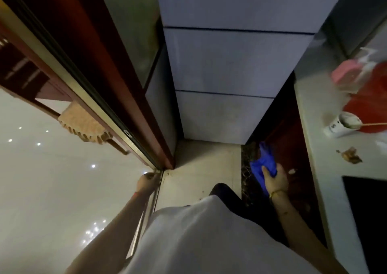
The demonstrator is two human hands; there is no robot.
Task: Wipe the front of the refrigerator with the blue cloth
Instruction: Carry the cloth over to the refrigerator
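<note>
The grey refrigerator (pixel 230 64) stands straight ahead, its front split by two dark seams into three door panels. My right hand (pixel 275 178) hangs low at the right, shut on the crumpled blue cloth (pixel 263 165), which is below and to the right of the fridge's bottom edge and apart from it. My left hand (pixel 147 181) hangs low at the left by the foot of a sliding door frame (pixel 125 131), fingers curled; whether it grips anything is unclear.
A pale counter (pixel 314 169) runs along the right with a white cup (pixel 343 125), a red container (pixel 368 98), a pink item (pixel 345 70) and brown scraps (pixel 349 155). Dark red cabinet fronts (pixel 293 148) sit below it. Pale floor tiles (pixel 205 165) lie before the fridge.
</note>
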